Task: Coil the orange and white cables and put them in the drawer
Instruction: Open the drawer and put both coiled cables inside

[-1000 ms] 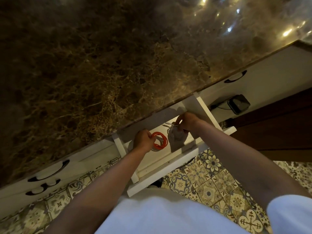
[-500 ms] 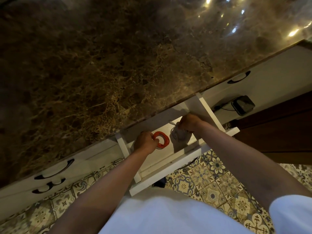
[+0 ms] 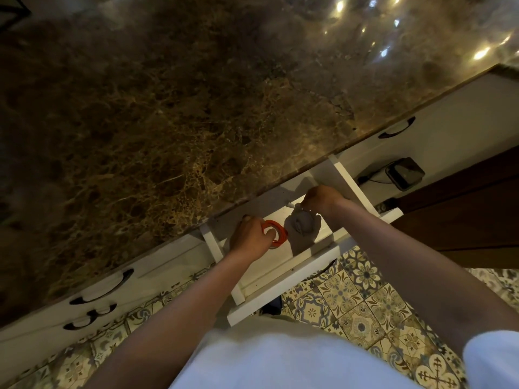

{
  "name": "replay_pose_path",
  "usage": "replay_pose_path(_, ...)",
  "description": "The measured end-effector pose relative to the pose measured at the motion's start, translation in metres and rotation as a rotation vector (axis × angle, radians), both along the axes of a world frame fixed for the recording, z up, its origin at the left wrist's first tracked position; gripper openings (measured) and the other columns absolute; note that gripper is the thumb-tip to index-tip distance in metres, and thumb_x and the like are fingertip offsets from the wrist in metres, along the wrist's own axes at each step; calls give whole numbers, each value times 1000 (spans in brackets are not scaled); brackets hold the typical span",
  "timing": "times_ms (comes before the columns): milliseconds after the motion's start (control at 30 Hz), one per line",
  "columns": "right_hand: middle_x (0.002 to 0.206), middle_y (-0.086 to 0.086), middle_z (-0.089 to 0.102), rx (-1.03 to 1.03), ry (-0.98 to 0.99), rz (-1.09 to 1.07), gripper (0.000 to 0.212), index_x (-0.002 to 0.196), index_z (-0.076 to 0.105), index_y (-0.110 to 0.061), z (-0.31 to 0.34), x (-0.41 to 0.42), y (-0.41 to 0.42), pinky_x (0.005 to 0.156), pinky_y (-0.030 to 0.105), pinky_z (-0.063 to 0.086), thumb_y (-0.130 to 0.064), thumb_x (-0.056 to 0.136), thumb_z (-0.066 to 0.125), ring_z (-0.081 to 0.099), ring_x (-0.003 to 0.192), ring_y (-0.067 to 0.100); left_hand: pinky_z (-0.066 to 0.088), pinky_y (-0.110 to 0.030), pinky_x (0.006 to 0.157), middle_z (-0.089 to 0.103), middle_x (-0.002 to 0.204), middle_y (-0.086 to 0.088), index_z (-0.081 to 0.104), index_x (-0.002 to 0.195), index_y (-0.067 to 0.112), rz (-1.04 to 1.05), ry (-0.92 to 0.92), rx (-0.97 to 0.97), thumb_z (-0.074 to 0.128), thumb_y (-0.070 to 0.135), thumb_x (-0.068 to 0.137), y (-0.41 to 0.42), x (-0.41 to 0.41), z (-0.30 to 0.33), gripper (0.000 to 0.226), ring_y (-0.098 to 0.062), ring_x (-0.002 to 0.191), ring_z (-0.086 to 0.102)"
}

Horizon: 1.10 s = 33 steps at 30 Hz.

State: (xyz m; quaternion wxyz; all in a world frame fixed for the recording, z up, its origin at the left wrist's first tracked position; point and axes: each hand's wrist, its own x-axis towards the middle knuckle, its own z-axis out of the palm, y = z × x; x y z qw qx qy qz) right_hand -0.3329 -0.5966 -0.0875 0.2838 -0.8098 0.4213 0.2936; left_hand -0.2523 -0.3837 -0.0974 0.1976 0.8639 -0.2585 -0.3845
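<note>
The white drawer point(image 3: 283, 284) stands pulled out under the marble counter edge. Inside it, my left hand point(image 3: 250, 238) holds the coiled orange cable point(image 3: 278, 234) low over the drawer floor, fingers curled round the coil's left side. To the right, my right hand point(image 3: 323, 199) pinches the coiled white cable point(image 3: 302, 223), which hangs in the hand's shadow over the drawer floor; one white end sticks out to the left of the fingers. Whether either coil touches the floor I cannot tell.
The brown marble counter point(image 3: 196, 108) fills the upper view. White drawer fronts with dark handles point(image 3: 104, 287) run along the left and right. A black device with a cord point(image 3: 405, 173) hangs by the right cabinet. Patterned floor tiles point(image 3: 351, 304) lie below.
Both hands have sunk a little deeper into the drawer with their coils. The orange coil now sits lower and more to the right of my left hand.
</note>
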Motion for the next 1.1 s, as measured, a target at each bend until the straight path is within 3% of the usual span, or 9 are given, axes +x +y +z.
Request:
replay_pose_path(100, 129, 6, 69, 6, -43, 29, 35, 127, 71, -13, 29, -3, 6, 100, 37, 53, -36, 103, 60, 63, 115, 21, 51, -40, 104, 51, 142, -3, 58, 137, 19, -28, -2, -86, 62, 40, 100, 3, 2, 15, 42, -23, 129, 54)
replay_pose_path(233, 120, 7, 69, -112, -231, 54, 33, 124, 69, -13, 75, -18, 28, 82, 31, 48, -36, 102, 60, 61, 102, 20, 50, -30, 100, 60, 130, 1, 64, 130, 20, -67, -26, -276, 65, 35, 100, 18, 0, 38, 33, -16, 121, 59)
replay_pose_path(333, 136, 6, 63, -323, -495, 99, 39, 132, 64, -16, 89, -46, 52, 101, 40, 52, -39, 100, 61, 59, 125, 24, 59, -36, 90, 71, 116, 1, 72, 117, 15, -152, -266, -602, 67, 22, 99, 44, -13, 59, 20, -12, 105, 68)
replay_pose_path(433, 162, 12, 41, -631, -864, 119, 54, 148, 53, -8, 77, -86, 76, 122, 39, 33, -36, 102, 60, 37, 152, 28, 52, -43, 110, 65, 140, -8, 67, 132, 8, -219, -514, -730, 59, 28, 103, 68, -39, 70, 37, -22, 135, 58)
replay_pose_path(500, 168, 16, 30, -636, -1021, 129, 64, 155, 41, -1, 70, -112, 84, 127, 43, 24, -33, 102, 57, 23, 159, 31, 33, -51, 123, 45, 161, -15, 51, 149, 2, -217, -638, -670, 54, 33, 105, 80, -63, 73, 55, -32, 155, 34)
replay_pose_path(567, 168, 22, 27, -609, -1108, 152, 68, 155, 35, 5, 63, -135, 86, 127, 52, 25, -33, 102, 52, 22, 158, 38, 23, -58, 127, 28, 168, -20, 36, 156, -4, -174, -765, -580, 51, 35, 105, 92, -87, 75, 66, -38, 159, 19)
replay_pose_path(767, 169, 24, 23, -559, -1089, 298, 69, 156, 30, 8, 28, -179, 79, 123, 66, 23, -36, 104, 43, 19, 158, 42, 21, -70, 122, 25, 164, -34, 30, 153, -14, 10, -963, -487, 45, 35, 108, 110, -157, 48, 68, -52, 155, 19)
replay_pose_path(867, 170, 22, 20, -552, -1034, 335, 71, 158, 28, 6, 12, -178, 71, 123, 64, 24, -43, 107, 34, 15, 160, 37, 21, -71, 122, 25, 164, -35, 31, 151, -16, 58, -942, -505, 45, 34, 109, 100, -166, 32, 67, -53, 155, 20)
replay_pose_path(1100, 172, 21, 15, -542, -1050, 353, 74, 159, 23, 5, -3, -167, 60, 129, 55, 15, -39, 104, 42, 11, 161, 36, 20, -67, 124, 23, 165, -33, 28, 154, -13, 105, -964, -477, 52, 29, 105, 67, -163, 17, 69, -50, 156, 19)
